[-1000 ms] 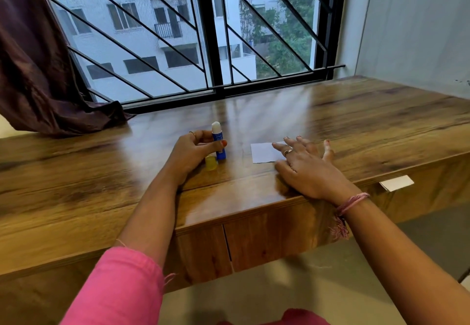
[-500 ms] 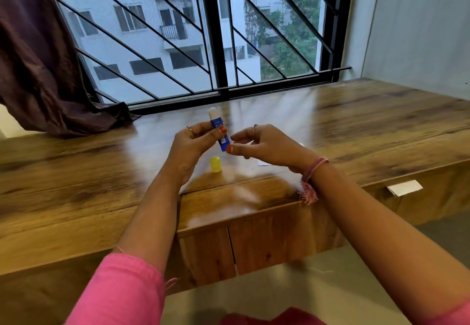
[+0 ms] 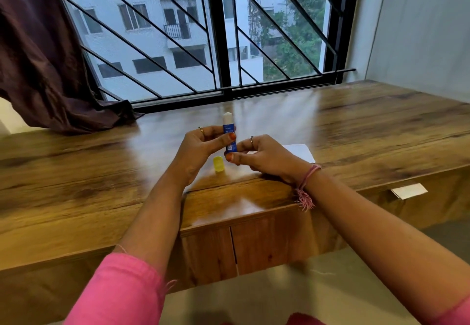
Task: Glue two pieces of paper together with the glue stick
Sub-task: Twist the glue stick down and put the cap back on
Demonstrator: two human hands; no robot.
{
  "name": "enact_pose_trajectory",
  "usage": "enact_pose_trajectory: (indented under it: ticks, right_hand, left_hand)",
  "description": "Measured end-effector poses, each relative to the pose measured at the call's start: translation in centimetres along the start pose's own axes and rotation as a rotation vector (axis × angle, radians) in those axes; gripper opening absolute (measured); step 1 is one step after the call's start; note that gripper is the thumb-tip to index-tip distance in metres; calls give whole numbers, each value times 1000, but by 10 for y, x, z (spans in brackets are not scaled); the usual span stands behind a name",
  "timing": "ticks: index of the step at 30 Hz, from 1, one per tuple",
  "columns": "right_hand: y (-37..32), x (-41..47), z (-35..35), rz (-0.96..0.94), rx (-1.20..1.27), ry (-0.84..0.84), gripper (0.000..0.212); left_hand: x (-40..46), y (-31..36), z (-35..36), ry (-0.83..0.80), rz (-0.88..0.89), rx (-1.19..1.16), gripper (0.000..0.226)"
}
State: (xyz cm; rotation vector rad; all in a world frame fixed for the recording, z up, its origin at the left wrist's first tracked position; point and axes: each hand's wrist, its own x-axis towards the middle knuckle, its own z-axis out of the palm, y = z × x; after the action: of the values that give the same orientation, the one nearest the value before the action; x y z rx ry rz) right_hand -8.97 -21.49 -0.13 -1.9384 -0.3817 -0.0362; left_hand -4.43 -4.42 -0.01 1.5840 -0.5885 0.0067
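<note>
Hanging at the far left, a dark brown curtain [image 3: 38, 65] drapes down onto the back of the wooden counter [image 3: 76, 172], its hem bunched against the window sill. Behind the counter a window [image 3: 203, 32] with black diagonal bars fills the back of the view.

Nearer the middle, the left hand [image 3: 201, 146] holds the glue stick [image 3: 229, 131] upright above the counter, thumb and fingers curled round its blue barrel; the white glue tip stands bare at the top. A ring sits on 1 finger of this hand. Just below and in front, the yellow cap [image 3: 218, 164] stands on the counter, apart from the stick.

Just right of the stick, the right hand [image 3: 264, 154] has its fingers curled at the bottom end of the barrel, thumb and fingertips pinching it. This hand and wrist cover most of the sheet of white paper [image 3: 302, 151] lying flat on the counter behind them; only its right corner shows. Whether 1 or 2 sheets lie there cannot be told. A pink thread band [image 3: 307, 179] circles the right wrist.

Further right, a small white tag [image 3: 409, 190] sticks out from the counter's front edge. A grey wall [image 3: 419, 27] closes the right side.
</note>
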Motion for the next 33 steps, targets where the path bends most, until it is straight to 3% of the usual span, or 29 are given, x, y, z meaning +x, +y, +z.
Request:
enact_pose_trajectory:
  ticks: [7,10,20,29,33]
  right_hand:
    - [6,4,3,-33,-117,154,17]
    - [6,4,6,-15,-159,209,22]
    - [6,3,9,-78,-211,128,30]
    - [7,2,13,-82,-351,294,36]
    - [6,-1,13,-124,-347,261,38]
  left_hand:
    - [-1,1,2,26,12,45,27]
    - [0,-1,4,36,19,55,22]
    - [1,-2,3,57,17,80,23]
    - [0,0,6,61,20,71,27]
    - [0,0,5,62,25,78,30]
